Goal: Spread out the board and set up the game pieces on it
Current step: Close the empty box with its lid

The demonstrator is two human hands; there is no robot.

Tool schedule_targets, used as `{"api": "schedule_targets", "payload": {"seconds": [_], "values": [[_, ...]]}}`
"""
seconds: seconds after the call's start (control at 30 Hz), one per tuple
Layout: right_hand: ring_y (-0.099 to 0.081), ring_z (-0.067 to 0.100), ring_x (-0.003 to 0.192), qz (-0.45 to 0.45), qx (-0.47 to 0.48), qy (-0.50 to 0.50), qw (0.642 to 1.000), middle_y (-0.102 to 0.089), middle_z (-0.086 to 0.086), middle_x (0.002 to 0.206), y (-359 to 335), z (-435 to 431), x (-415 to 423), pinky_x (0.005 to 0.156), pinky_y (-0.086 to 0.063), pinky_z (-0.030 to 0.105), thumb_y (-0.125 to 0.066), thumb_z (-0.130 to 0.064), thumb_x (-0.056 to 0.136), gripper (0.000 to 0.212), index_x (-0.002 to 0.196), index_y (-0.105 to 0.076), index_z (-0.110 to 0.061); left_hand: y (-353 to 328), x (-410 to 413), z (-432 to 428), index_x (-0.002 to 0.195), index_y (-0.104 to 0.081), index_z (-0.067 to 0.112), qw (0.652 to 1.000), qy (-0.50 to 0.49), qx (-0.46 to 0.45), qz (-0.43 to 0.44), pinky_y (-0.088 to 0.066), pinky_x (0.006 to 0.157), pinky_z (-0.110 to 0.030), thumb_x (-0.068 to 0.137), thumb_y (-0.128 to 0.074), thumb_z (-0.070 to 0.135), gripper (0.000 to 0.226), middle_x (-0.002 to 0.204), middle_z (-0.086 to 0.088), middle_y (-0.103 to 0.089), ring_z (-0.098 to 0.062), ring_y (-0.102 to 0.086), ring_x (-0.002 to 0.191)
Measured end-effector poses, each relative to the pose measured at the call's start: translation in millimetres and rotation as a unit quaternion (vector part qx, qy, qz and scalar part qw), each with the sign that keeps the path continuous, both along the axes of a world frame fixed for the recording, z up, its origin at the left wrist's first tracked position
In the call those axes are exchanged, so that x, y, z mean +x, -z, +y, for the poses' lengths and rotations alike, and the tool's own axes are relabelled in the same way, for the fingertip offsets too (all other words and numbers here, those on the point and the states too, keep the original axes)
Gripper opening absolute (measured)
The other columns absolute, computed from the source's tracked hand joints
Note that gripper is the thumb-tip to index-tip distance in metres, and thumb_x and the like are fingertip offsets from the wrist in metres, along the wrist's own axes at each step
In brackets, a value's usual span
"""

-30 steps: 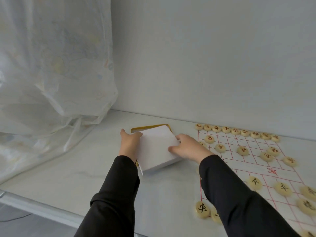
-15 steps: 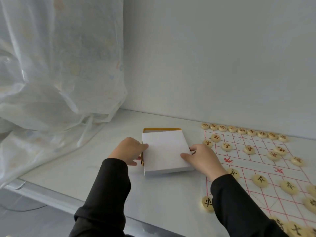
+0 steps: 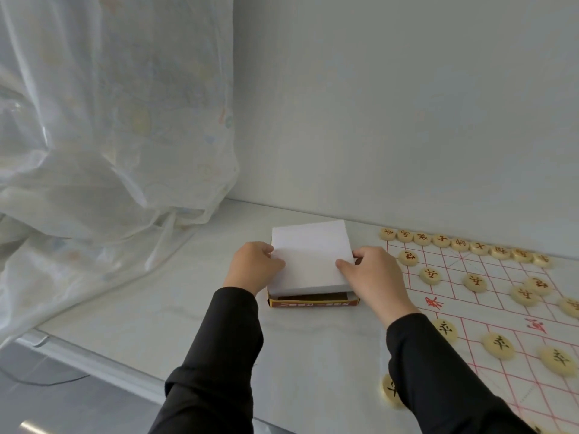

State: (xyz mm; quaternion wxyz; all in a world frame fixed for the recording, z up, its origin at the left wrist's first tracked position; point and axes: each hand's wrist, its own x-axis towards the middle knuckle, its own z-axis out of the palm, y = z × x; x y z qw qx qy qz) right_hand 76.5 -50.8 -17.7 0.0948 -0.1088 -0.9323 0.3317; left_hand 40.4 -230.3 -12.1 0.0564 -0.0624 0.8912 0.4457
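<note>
A sheer curtain point(image 3: 109, 120) hangs at far left, its hem bunched on the pale table point(image 3: 156, 308). Right of it, the left hand point(image 3: 252, 266) pinches the left edge of a white lid point(image 3: 310, 258), thumb on top and fingers curled against the side. The right hand point(image 3: 372, 274) does the same on the right edge, so the lid is clamped from both sides, probably to keep it level while it is fitted. The lid lies on the yellow-and-red box point(image 3: 313, 303) but sits toward the wall, leaving the box's near end open and dark. Its long axis runs away from the person. This looks like tidying the box, since the board point(image 3: 470, 308) lies spread flat just right of the right hand. Its long axis also runs near to far, its far edge beside the wall. The pieces point(image 3: 460, 245) lie face up on it, red-marked ones in a row along the far edge and black-marked ones nearer, so the set-up seems largely done.
</note>
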Motion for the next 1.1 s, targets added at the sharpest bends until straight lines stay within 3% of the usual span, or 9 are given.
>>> {"api": "schedule_targets", "payload": {"seconds": [0.1,0.2,0.33,0.5,0.7,0.8,0.93,1.0,1.1], "values": [[-0.056,0.016,0.06,-0.03,0.018,0.0,0.999,-0.063,0.004,0.072,8,-1,1,0.046,-0.036,0.023,-0.059,-0.03,0.088,0.026,0.085,-0.066,-0.005,4,-1,-2,0.128,-0.054,0.008,0.997,0.016,-0.073,0.021,-0.043,0.09,-0.026,0.083,-0.063,0.012,0.046,0.119,-0.008,-0.061,-0.024,-0.055,0.11],[-0.062,0.02,0.066,-0.054,0.019,-0.005,0.998,-0.068,0.007,0.077,13,-2,0,0.055,-0.047,0.027,-0.059,-0.032,0.087,0.025,0.087,-0.066,-0.007,7,-1,-4,0.126,-0.056,0.01,0.993,0.015,-0.115,0.035,-0.044,0.086,-0.027,0.08,-0.066,0.015,0.047,0.116,-0.007,-0.062,-0.023,-0.057,0.106],[-0.062,0.021,0.066,-0.069,0.028,-0.006,0.997,-0.068,0.008,0.077,11,-2,2,0.052,-0.044,0.025,-0.058,-0.027,0.087,0.023,0.085,-0.068,-0.006,8,-1,-2,0.129,-0.053,0.014,0.99,0.001,-0.131,0.047,-0.042,0.09,-0.029,0.087,-0.06,0.025,0.044,0.12,-0.007,-0.058,-0.024,-0.054,0.11],[-0.061,0.02,0.078,-0.067,0.022,-0.017,0.997,-0.066,0.004,0.087,6,-2,4,0.068,-0.05,0.03,-0.059,-0.022,0.088,0.018,0.097,-0.065,-0.007,17,-4,1,0.133,-0.046,0.014,0.99,0.03,-0.136,0.012,-0.041,0.093,-0.033,0.092,-0.046,0.032,0.044,0.127,-0.008,-0.052,-0.026,-0.051,0.113],[-0.064,0.024,0.084,-0.072,-0.074,-0.007,0.995,-0.068,0.008,0.09,7,3,0,0.078,-0.056,0.04,-0.065,-0.011,0.083,0.005,0.085,-0.06,-0.01,14,-2,6,0.138,-0.036,0.017,1.0,0.016,-0.004,-0.011,-0.04,0.088,-0.03,0.092,-0.05,0.027,0.049,0.126,-0.01,-0.053,-0.027,-0.051,0.112],[-0.064,0.026,0.091,-0.059,-0.171,0.015,0.983,-0.065,0.007,0.096,9,8,-2,0.083,-0.055,0.046,-0.069,-0.005,0.077,0.022,0.091,-0.056,-0.015,14,-1,8,0.142,-0.027,0.023,0.997,-0.004,0.072,0.013,-0.042,0.092,-0.031,0.088,-0.058,0.023,0.062,0.118,-0.01,-0.054,-0.028,-0.052,0.11],[-0.061,0.026,0.099,-0.078,-0.281,0.021,0.956,-0.059,0.012,0.111,9,14,-5,0.087,-0.053,0.045,-0.072,0.002,0.074,0.054,0.12,-0.047,-0.013,15,-7,5,0.147,-0.022,0.022,0.975,-0.047,0.217,-0.008,-0.045,0.096,-0.036,0.081,-0.068,0.013,0.081,0.101,-0.004,-0.053,-0.027,-0.056,0.104],[-0.061,0.024,0.1,-0.07,-0.311,0.008,0.948,-0.059,0.008,0.11,5,15,-4,0.086,-0.052,0.038,-0.071,-0.006,0.08,0.063,0.133,-0.039,-0.014,14,-9,0,0.143,-0.032,0.017,0.966,-0.034,0.256,-0.005,-0.046,0.096,-0.043,0.078,-0.069,0.003,0.076,0.11,-0.01,-0.058,-0.029,-0.059,0.104],[-0.06,0.015,0.101,0.014,-0.282,0.002,0.959,-0.063,-0.001,0.107,-7,18,-2,0.084,-0.049,0.031,-0.061,-0.032,0.089,0.052,0.135,-0.042,-0.018,10,-8,0,0.128,-0.05,0.013,0.967,0.02,0.251,0.033,-0.05,0.088,-0.039,0.074,-0.066,-0.008,0.06,0.111,-0.01,-0.062,-0.028,-0.059,0.105]]}}
